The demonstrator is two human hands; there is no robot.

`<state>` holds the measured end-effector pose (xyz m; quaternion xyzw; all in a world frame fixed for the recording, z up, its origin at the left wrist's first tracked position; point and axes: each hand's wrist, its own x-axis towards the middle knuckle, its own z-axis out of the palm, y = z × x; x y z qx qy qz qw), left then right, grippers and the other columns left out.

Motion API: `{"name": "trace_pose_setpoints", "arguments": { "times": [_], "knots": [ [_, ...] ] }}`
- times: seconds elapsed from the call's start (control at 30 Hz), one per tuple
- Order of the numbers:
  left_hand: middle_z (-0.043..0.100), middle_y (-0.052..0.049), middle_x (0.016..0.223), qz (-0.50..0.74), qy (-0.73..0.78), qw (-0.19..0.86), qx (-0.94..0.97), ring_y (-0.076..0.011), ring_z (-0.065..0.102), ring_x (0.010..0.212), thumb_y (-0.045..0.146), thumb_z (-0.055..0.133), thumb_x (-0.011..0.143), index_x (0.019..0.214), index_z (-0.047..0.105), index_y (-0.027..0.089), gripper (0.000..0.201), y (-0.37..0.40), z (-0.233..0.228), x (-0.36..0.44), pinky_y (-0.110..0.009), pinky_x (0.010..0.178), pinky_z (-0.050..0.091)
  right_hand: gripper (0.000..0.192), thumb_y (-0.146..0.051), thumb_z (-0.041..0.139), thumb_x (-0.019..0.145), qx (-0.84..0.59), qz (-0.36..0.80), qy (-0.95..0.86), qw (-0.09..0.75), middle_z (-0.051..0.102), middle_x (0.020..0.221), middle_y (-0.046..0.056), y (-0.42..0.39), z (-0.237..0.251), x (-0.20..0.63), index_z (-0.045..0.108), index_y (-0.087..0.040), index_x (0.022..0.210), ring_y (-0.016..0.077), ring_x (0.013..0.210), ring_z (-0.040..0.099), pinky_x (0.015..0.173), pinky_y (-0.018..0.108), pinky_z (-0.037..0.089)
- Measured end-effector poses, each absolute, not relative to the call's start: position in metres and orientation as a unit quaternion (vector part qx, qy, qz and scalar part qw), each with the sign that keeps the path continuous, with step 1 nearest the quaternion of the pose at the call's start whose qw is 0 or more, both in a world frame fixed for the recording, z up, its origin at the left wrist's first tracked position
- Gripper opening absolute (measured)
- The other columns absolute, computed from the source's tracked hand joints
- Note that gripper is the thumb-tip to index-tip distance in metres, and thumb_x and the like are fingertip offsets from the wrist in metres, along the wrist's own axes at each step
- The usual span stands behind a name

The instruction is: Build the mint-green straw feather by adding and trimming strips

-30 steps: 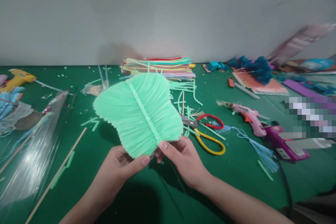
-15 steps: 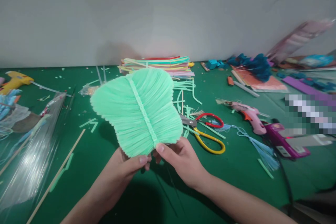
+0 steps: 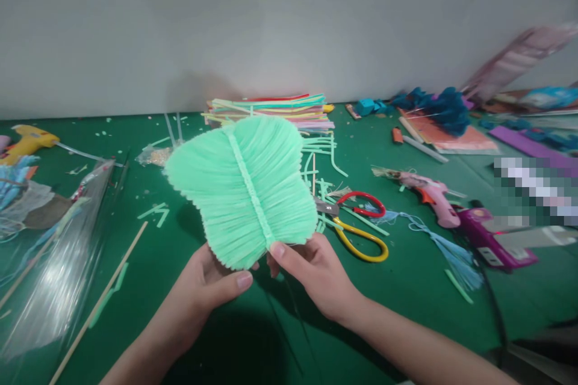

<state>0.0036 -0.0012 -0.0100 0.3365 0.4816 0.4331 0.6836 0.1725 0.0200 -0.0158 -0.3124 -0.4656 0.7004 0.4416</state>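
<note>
From my remote post I judged that steadying the mint-green chenille leaf point(image 3: 217, 192) well called for a light pinch at the foot of its midrib point(image 3: 250, 186) and support from behind, since hard pressure would likely flatten the fuzzy strands; I would also have kept its jagged margin clear of the scissors point(image 3: 333, 209), whose blades it partly hid from my view. My right hand point(image 3: 320, 277) was clamped on the leaf, thumb over the foot of the midrib, fingers tucked behind. My left hand point(image 3: 203, 283) was cupped at the lower left margin, its thumb just below the edge and off the front face; its fingers were mostly hidden, so I could not tell whether they pressed on the back. The leaf was held up over the middle of the table point(image 3: 406, 301), short of the back edge, where a bundle of coloured chenille stems point(image 3: 271, 109) lay.
</note>
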Motion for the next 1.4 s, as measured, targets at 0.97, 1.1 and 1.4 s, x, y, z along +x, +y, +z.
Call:
{"name": "trace_pose_setpoints", "arguments": {
  "times": [0.97, 1.1, 1.4],
  "knots": [
    [0.067, -0.003, 0.127, 0.573, 0.532, 0.607, 0.142, -0.0285, 0.058, 0.122, 0.015, 0.07, 0.078, 0.138, 0.05, 0.027, 0.063, 0.01, -0.009, -0.006, -0.04, 0.107, 0.045, 0.019, -0.031, 0.066, 0.084, -0.325, 0.708, -0.507, 0.368, 0.063, 0.079, 0.002, 0.02, -0.028, 0.179, 0.067, -0.015, 0.095, 0.0102, 0.067, 0.055, 0.06, 0.022, 0.045],
    [0.066, -0.001, 0.129, 0.595, 0.529, 0.593, 0.122, -0.0265, 0.062, 0.116, 0.015, 0.069, 0.08, 0.135, 0.054, 0.031, 0.058, 0.011, -0.008, -0.006, -0.036, 0.103, 0.049, 0.013, -0.027, 0.065, 0.083, -0.384, 0.621, -0.549, 0.407, 0.058, 0.067, 0.0, 0.021, -0.026, 0.182, 0.064, -0.014, 0.081, 0.0097, 0.059, 0.053, 0.054, 0.021, 0.044],
    [0.068, -0.001, 0.126, 0.574, 0.539, 0.608, 0.095, -0.0266, 0.063, 0.115, 0.016, 0.066, 0.082, 0.13, 0.057, 0.033, 0.052, 0.011, -0.003, -0.008, -0.034, 0.094, 0.056, 0.042, -0.007, 0.067, 0.071, -0.327, 0.318, -0.702, 0.546, 0.062, 0.094, 0.005, 0.023, -0.025, 0.188, 0.057, -0.019, 0.11, 0.0135, 0.072, 0.061, 0.064, 0.028, 0.054]
  ]
}}
